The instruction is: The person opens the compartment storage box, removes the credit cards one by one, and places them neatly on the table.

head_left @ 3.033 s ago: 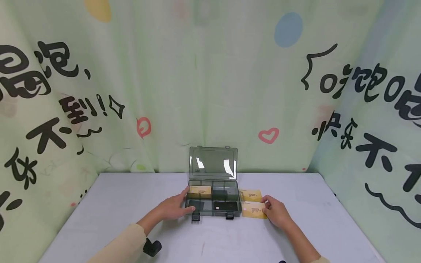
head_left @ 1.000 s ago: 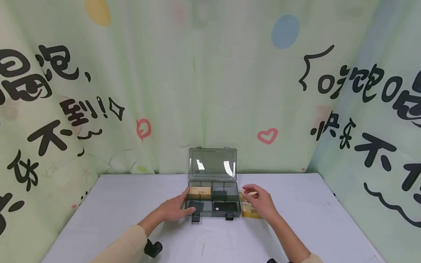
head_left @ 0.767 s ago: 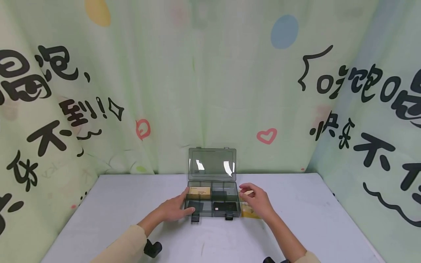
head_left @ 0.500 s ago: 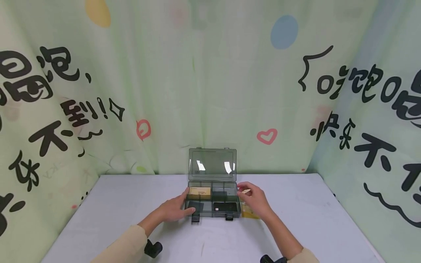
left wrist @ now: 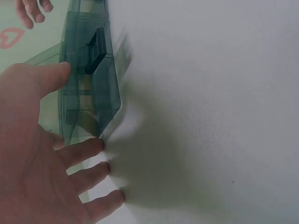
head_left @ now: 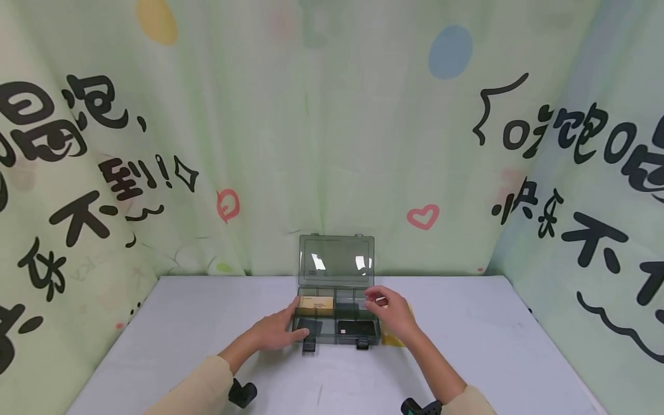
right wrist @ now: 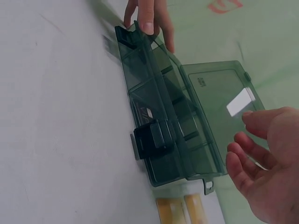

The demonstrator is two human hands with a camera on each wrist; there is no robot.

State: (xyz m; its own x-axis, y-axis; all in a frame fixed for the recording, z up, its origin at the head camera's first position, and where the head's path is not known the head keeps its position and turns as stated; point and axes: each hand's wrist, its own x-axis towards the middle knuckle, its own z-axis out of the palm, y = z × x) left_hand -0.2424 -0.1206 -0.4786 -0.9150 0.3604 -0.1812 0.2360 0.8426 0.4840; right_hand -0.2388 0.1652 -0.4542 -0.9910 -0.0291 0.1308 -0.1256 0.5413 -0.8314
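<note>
A translucent grey compartment box stands on the table with its lid raised at the back. A yellow block with small print sits in its rear left compartment, and a flat black object in the front right one. My left hand touches the box's left side, fingers straight and spread, thumb near the front left corner. My right hand hovers over the rear right part of the box. In the right wrist view its fingers are loosely bent, with nothing visible between them. Flat yellow pieces lie to the right of the box.
The white table ends at a pale green printed curtain behind the box. Two dark latches hang at the box's front, one of them a black latch. A black wrist device is by the left sleeve.
My right hand has moved left from the yellow pieces, which it touched earlier, to over the box's right side. My left hand has stayed at the left side.
</note>
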